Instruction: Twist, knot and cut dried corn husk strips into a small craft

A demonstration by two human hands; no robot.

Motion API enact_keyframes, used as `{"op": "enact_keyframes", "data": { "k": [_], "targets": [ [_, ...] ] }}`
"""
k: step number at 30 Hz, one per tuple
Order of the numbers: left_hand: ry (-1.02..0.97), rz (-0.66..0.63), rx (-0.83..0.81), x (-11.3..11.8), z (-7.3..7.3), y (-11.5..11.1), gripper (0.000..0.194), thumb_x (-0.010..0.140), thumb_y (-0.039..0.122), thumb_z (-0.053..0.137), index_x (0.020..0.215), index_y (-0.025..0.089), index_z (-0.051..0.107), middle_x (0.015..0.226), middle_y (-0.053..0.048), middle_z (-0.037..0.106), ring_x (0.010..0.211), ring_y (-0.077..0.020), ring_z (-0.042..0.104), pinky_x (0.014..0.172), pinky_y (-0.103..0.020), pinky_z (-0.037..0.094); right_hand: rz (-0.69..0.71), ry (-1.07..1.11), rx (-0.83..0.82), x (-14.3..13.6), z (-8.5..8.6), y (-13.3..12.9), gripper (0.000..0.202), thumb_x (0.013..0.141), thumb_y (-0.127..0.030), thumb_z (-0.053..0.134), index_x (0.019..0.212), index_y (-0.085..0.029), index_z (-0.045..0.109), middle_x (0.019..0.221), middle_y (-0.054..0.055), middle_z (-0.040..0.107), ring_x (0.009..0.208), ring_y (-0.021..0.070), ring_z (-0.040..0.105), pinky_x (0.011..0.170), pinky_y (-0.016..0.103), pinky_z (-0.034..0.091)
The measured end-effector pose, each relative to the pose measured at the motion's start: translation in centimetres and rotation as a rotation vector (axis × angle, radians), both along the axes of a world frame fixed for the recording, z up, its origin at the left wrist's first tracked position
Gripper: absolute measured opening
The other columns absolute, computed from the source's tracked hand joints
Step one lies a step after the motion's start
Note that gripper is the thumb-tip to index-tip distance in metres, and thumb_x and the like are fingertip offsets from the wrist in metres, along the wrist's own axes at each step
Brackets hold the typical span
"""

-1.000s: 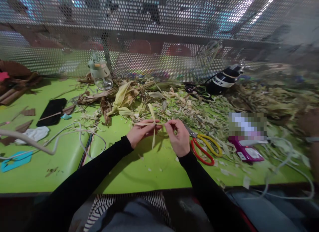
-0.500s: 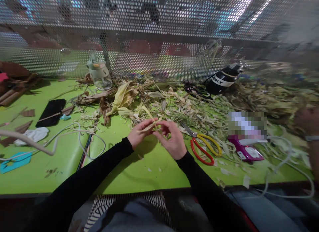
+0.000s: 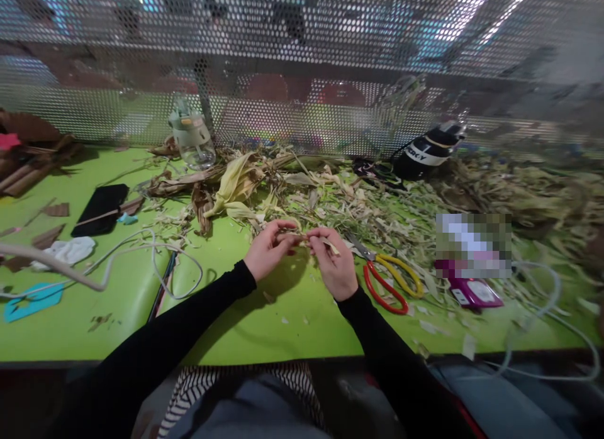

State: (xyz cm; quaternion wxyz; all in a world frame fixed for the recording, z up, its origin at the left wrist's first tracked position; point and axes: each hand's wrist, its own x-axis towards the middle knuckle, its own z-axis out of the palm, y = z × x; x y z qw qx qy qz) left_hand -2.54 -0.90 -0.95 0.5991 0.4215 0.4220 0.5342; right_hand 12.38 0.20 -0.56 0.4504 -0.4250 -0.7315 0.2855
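Note:
Over the front middle of the green table, my left hand [image 3: 270,253] and my right hand [image 3: 338,267] are close together, fingertips almost meeting. A narrow pale strip of corn husk [image 3: 331,246] is pinched in my right fingers. Its other part runs to my left fingers, which are curled round it, though they partly hide it. Just right of my right hand lie scissors [image 3: 387,282] with one red and one yellow handle. Behind my hands is a larger yellowish corn husk [image 3: 234,182] among dry brown leaves.
Husk scraps [image 3: 330,197] cover the back of the table below a perforated metal screen [image 3: 292,121]. A clear bottle [image 3: 194,140] and a black bottle [image 3: 427,153] stand there. At left are a phone [image 3: 100,209], crumpled tissue [image 3: 70,250] and white cable [image 3: 153,263]; a magenta device [image 3: 474,292] lies right.
My left hand has turned more palm-down, and my right fingers have closed into a pinch on the husk strip. Another person's hand at the right edge has left the view.

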Motion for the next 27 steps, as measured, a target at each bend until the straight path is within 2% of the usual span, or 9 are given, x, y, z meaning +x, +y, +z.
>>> {"op": "enact_keyframes", "data": {
  "k": [4,9,12,15,21,24,27],
  "targets": [
    [0.031,-0.032,-0.117,-0.3,0.4,0.0,0.024,0.079,0.029,0.061,0.096,0.015,0.053,0.075,-0.003,0.066,0.061,-0.0098,0.063,0.057,-0.022,0.05,0.049,-0.21,0.235,0.0,0.0,-0.2,0.017,0.088,-0.019,0.044,0.093,-0.022,0.061,0.091,0.007,0.065,0.087,0.021,0.06,0.077,0.038,0.048],
    [-0.03,-0.026,-0.171,-0.6,0.5,0.3,0.025,0.073,0.026,0.067,0.092,0.011,0.059,0.076,-0.003,0.065,0.064,-0.0091,0.062,0.065,-0.025,0.053,0.149,-0.316,0.329,-0.1,0.0,-0.3,0.021,0.088,-0.016,0.043,0.093,-0.023,0.063,0.091,0.006,0.068,0.086,0.021,0.061,0.077,0.039,0.048],
    [-0.049,-0.039,-0.153,-0.8,0.4,0.5,0.023,0.071,0.026,0.068,0.087,0.011,0.061,0.075,-0.002,0.065,0.063,-0.0082,0.061,0.068,-0.025,0.053,0.108,-0.28,0.288,0.0,0.1,-0.4,0.014,0.087,-0.021,0.051,0.093,-0.023,0.063,0.088,0.006,0.069,0.08,0.0201,0.062,0.073,0.037,0.05],
    [-0.063,-0.06,-0.153,-0.9,0.4,0.5,0.022,0.07,0.022,0.068,0.088,0.01,0.06,0.066,0.001,0.062,0.057,-0.0065,0.058,0.064,-0.023,0.052,0.053,-0.185,0.168,0.1,0.2,-0.3,0.01,0.084,-0.028,0.057,0.089,-0.022,0.062,0.086,0.005,0.067,0.077,0.0191,0.062,0.07,0.035,0.051],
    [-0.059,-0.178,-0.197,-1.0,0.8,0.2,0.019,0.073,0.017,0.066,0.088,0.011,0.057,0.065,0.0,0.063,0.057,-0.0067,0.059,0.064,-0.023,0.05,-0.021,-0.041,-0.073,0.1,0.3,0.0,0.016,0.085,-0.036,0.054,0.083,-0.02,0.056,0.083,0.004,0.062,0.074,0.0167,0.058,0.066,0.03,0.048],
    [-0.053,-0.226,-0.182,-1.1,1.0,0.1,0.022,0.072,0.02,0.068,0.087,0.011,0.056,0.067,-0.001,0.065,0.06,-0.0081,0.061,0.066,-0.024,0.05,-0.042,-0.073,-0.067,0.2,0.3,0.1,0.018,0.086,-0.038,0.052,0.085,-0.02,0.055,0.088,0.005,0.06,0.081,0.018,0.057,0.071,0.031,0.046],
    [-0.029,-0.24,-0.152,-1.2,0.9,0.2,0.027,0.069,0.021,0.07,0.088,0.01,0.054,0.065,-0.001,0.064,0.059,-0.0081,0.061,0.063,-0.023,0.049,-0.017,-0.08,-0.073,0.2,0.1,0.1,0.019,0.086,-0.039,0.051,0.084,-0.02,0.053,0.082,0.003,0.057,0.074,0.0161,0.054,0.064,0.028,0.043]
  ]
}}
